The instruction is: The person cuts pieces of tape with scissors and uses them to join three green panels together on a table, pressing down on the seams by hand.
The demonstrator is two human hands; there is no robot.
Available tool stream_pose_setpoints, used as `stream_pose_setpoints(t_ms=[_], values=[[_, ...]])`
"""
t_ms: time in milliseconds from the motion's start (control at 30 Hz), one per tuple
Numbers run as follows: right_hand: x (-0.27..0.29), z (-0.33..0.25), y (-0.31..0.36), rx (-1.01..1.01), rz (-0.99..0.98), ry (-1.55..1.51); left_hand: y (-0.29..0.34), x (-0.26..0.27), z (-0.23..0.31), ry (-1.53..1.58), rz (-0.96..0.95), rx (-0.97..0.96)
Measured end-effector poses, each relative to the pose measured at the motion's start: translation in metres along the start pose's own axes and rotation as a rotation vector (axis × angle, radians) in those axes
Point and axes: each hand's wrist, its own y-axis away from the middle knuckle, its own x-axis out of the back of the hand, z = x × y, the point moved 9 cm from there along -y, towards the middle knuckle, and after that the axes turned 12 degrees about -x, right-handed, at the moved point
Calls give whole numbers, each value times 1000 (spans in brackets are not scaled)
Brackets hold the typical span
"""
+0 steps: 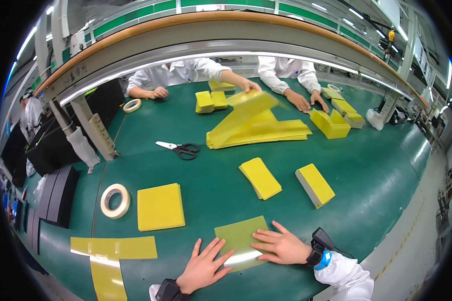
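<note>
A translucent yellow sheet [236,234] lies flat on the green table before me. My left hand [205,266] rests with spread fingers at its left edge, fingertips on or beside it. Across its right side lies my right hand [281,244], fingers apart and flat. To the left, a T-shaped yellow film piece [110,248] lies on the table, with a square stack of yellow sheets [160,206] beyond it. Farther off are a narrow stack of yellow sheets [260,178] and a yellow-topped block [315,185] with a pale side.
A tape roll [115,200] and black-handled scissors [177,149] lie on the left. Across the table, one co-worker's hand [249,85] lifts yellow film above a long pile [266,133]. Another's hands [306,102] are by an open yellow box [331,128]. Black boxes [60,195] stand far left.
</note>
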Motion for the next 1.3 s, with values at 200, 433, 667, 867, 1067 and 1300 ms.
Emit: stream_pose_setpoints(t_ms=[200, 433, 667, 867, 1067, 1300], values=[[62, 93, -63, -460, 574, 84, -1, -3, 0, 35, 0, 4], [29, 135, -84, -639, 454, 13, -2, 3, 1, -8, -15, 7], [37, 132, -87, -704, 378, -139, 2, 1, -3, 13, 17, 11], [43, 136, -79, -723, 374, -121, 1, -1, -1, 18, 15, 0], [71, 94, -60, -499, 359, -286, 0, -3, -2, 69, 18, 29], [32, -2, 34, 53, -106, -608, 3, -1, -10, 128, 27, 75]])
